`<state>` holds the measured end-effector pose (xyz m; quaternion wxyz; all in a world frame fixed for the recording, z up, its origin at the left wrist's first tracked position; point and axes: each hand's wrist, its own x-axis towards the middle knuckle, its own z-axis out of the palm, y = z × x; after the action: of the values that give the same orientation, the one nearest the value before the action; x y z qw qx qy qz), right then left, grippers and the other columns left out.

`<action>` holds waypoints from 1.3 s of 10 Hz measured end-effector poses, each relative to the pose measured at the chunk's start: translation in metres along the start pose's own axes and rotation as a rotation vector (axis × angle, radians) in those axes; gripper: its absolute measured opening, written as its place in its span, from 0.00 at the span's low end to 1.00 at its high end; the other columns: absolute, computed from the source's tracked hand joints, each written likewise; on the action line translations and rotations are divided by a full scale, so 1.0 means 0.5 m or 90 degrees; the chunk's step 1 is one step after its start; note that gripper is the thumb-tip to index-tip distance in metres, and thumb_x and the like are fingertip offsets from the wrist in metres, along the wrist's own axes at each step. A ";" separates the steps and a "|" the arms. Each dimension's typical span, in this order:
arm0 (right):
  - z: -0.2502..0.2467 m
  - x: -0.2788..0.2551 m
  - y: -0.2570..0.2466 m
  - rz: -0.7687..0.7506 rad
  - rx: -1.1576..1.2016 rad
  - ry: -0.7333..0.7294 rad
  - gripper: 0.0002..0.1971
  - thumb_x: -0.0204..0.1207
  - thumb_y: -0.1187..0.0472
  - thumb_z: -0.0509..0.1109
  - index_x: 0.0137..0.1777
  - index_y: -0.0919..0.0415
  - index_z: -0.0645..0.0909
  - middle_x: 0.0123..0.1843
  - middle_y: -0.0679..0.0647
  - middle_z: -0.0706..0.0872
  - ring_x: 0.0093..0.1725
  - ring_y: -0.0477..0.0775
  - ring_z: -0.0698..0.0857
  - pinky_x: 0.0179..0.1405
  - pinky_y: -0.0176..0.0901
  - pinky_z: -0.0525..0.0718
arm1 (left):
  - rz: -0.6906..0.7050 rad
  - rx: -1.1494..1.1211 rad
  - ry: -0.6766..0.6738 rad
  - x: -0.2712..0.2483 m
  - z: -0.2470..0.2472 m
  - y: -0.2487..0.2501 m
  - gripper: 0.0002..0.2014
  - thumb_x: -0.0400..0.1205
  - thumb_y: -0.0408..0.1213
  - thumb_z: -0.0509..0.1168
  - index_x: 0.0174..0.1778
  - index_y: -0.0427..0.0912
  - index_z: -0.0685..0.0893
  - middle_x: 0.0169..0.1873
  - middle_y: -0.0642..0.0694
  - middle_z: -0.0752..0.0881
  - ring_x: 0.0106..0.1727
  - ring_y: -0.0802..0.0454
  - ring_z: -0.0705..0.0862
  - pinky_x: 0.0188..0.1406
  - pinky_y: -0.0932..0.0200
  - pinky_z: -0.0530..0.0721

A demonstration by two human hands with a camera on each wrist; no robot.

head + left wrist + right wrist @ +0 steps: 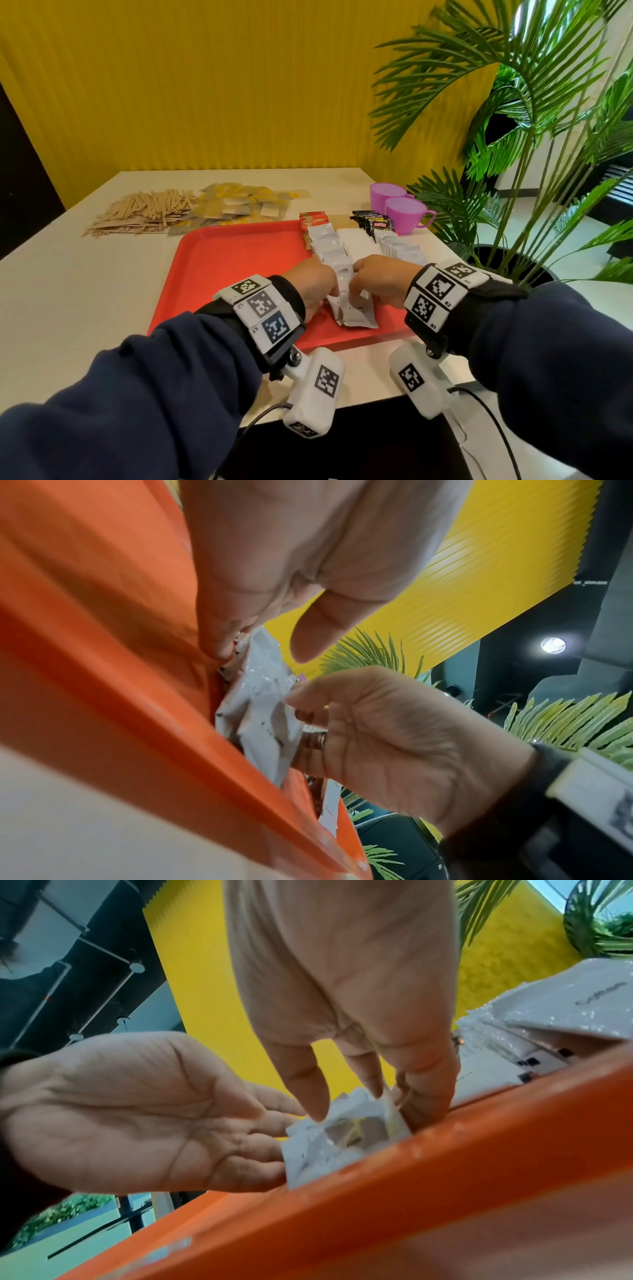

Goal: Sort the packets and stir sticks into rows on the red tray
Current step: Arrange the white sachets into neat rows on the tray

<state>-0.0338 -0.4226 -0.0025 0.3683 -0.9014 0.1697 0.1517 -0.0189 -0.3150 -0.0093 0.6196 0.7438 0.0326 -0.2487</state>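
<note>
The red tray [239, 267] lies on the white table, with rows of packets along its right half. My two hands meet at the near end of the left row of silver packets [356, 313]. My left hand [318, 287] lies with straight fingers [222, 631] against the left side of the stack [263, 704], its thumb free. My right hand [380, 284] pinches the near silver packets [342, 1137] between its thumb and fingers [424, 1085]. The loose wooden stir sticks [144, 212] lie in a pile off the tray at the far left.
A heap of tan and yellow packets [239, 205] sits behind the tray. Red packets [311, 219], a white row [356, 243], black packets [375, 222] and another silver row [400, 248] fill the tray's far right. Two purple cups [404, 214] and a potted palm [513, 137] stand at the right.
</note>
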 end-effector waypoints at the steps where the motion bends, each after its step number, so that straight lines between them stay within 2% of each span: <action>1: -0.008 0.004 0.008 0.010 0.142 0.029 0.10 0.76 0.73 0.63 0.34 0.61 0.73 0.36 0.55 0.73 0.34 0.50 0.76 0.32 0.38 0.79 | -0.035 -0.185 0.007 0.020 -0.002 -0.008 0.12 0.80 0.20 0.57 0.57 0.32 0.78 0.52 0.36 0.79 0.48 0.44 0.77 0.43 0.57 0.73; 2: -0.006 -0.001 0.012 0.040 0.304 0.049 0.10 0.77 0.74 0.61 0.36 0.64 0.72 0.38 0.57 0.70 0.32 0.50 0.71 0.27 0.37 0.75 | -0.026 -0.209 -0.060 0.016 -0.009 -0.004 0.18 0.82 0.30 0.56 0.69 0.36 0.73 0.67 0.40 0.75 0.61 0.46 0.77 0.38 0.58 0.74; 3: -0.003 -0.003 0.017 0.041 0.393 0.036 0.09 0.77 0.73 0.61 0.36 0.63 0.72 0.41 0.58 0.71 0.37 0.52 0.71 0.28 0.38 0.76 | -0.025 -0.285 -0.082 0.018 -0.015 -0.005 0.23 0.83 0.34 0.54 0.76 0.40 0.67 0.73 0.42 0.71 0.67 0.45 0.76 0.35 0.57 0.78; 4: 0.000 -0.010 0.022 0.030 0.416 0.020 0.08 0.76 0.73 0.61 0.37 0.64 0.72 0.42 0.59 0.71 0.38 0.53 0.72 0.31 0.41 0.78 | 0.001 -0.315 -0.092 0.010 -0.015 -0.003 0.22 0.84 0.36 0.53 0.76 0.41 0.67 0.72 0.41 0.73 0.64 0.44 0.80 0.34 0.57 0.83; 5: 0.006 -0.016 0.026 -0.020 0.205 0.005 0.08 0.70 0.71 0.67 0.48 0.66 0.76 0.50 0.62 0.78 0.50 0.60 0.79 0.54 0.55 0.83 | 0.018 -0.328 -0.115 -0.004 -0.008 0.001 0.21 0.84 0.36 0.53 0.75 0.39 0.68 0.68 0.38 0.77 0.58 0.44 0.82 0.34 0.55 0.83; 6: 0.009 -0.027 0.030 -0.036 -0.088 0.044 0.28 0.66 0.68 0.75 0.66 0.63 0.72 0.63 0.59 0.79 0.59 0.58 0.78 0.53 0.46 0.81 | 0.030 -0.327 -0.110 -0.018 -0.006 0.008 0.24 0.85 0.36 0.53 0.79 0.41 0.62 0.74 0.40 0.71 0.62 0.47 0.78 0.35 0.57 0.79; 7: 0.012 -0.032 0.029 -0.070 -0.236 0.046 0.36 0.64 0.64 0.79 0.71 0.63 0.67 0.65 0.58 0.78 0.60 0.57 0.79 0.53 0.44 0.81 | 0.042 -0.320 -0.125 -0.027 -0.009 0.008 0.22 0.86 0.36 0.52 0.78 0.41 0.63 0.60 0.44 0.79 0.45 0.53 0.81 0.27 0.61 0.82; 8: 0.016 -0.027 0.024 -0.075 -0.295 0.057 0.35 0.65 0.62 0.79 0.70 0.63 0.67 0.62 0.57 0.80 0.57 0.56 0.80 0.47 0.41 0.79 | 0.043 -0.330 -0.137 -0.033 -0.006 0.010 0.24 0.86 0.36 0.51 0.80 0.41 0.59 0.74 0.43 0.70 0.55 0.52 0.81 0.45 0.60 0.80; 9: 0.010 -0.027 0.017 -0.080 -0.297 0.078 0.33 0.65 0.60 0.79 0.68 0.64 0.70 0.63 0.58 0.80 0.59 0.57 0.80 0.51 0.43 0.79 | 0.042 -0.335 -0.127 -0.038 -0.003 0.015 0.27 0.87 0.37 0.51 0.82 0.42 0.54 0.81 0.43 0.57 0.76 0.49 0.67 0.62 0.58 0.70; 10: -0.003 -0.018 0.016 -0.083 -0.191 0.060 0.17 0.68 0.59 0.77 0.53 0.61 0.76 0.51 0.54 0.81 0.48 0.53 0.81 0.43 0.41 0.79 | 0.042 -0.316 -0.115 -0.037 -0.004 0.014 0.26 0.87 0.40 0.51 0.81 0.43 0.56 0.80 0.43 0.60 0.58 0.55 0.78 0.44 0.63 0.75; 11: -0.007 -0.001 0.013 -0.044 0.040 0.054 0.12 0.74 0.56 0.72 0.39 0.58 0.71 0.37 0.53 0.73 0.35 0.50 0.73 0.39 0.40 0.72 | 0.044 -0.308 -0.087 -0.022 -0.009 0.012 0.27 0.86 0.42 0.52 0.82 0.42 0.55 0.81 0.43 0.58 0.75 0.49 0.67 0.60 0.60 0.70; 12: -0.008 0.003 0.005 -0.010 0.351 0.035 0.10 0.80 0.55 0.66 0.55 0.61 0.75 0.43 0.54 0.74 0.43 0.51 0.75 0.45 0.42 0.74 | 0.055 -0.322 -0.087 -0.003 -0.006 0.006 0.25 0.86 0.43 0.53 0.80 0.43 0.62 0.77 0.42 0.66 0.66 0.49 0.76 0.57 0.57 0.75; 13: -0.008 0.003 0.001 -0.011 0.473 0.001 0.09 0.82 0.52 0.62 0.52 0.58 0.72 0.37 0.51 0.73 0.34 0.47 0.73 0.34 0.36 0.72 | 0.050 -0.343 -0.123 0.011 0.000 -0.002 0.21 0.86 0.45 0.53 0.74 0.42 0.71 0.66 0.39 0.79 0.58 0.44 0.83 0.55 0.52 0.81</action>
<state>-0.0320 -0.4261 -0.0004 0.6718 -0.7076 0.2057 0.0756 -0.0145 -0.3164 -0.0122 0.8041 0.5261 0.0096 -0.2765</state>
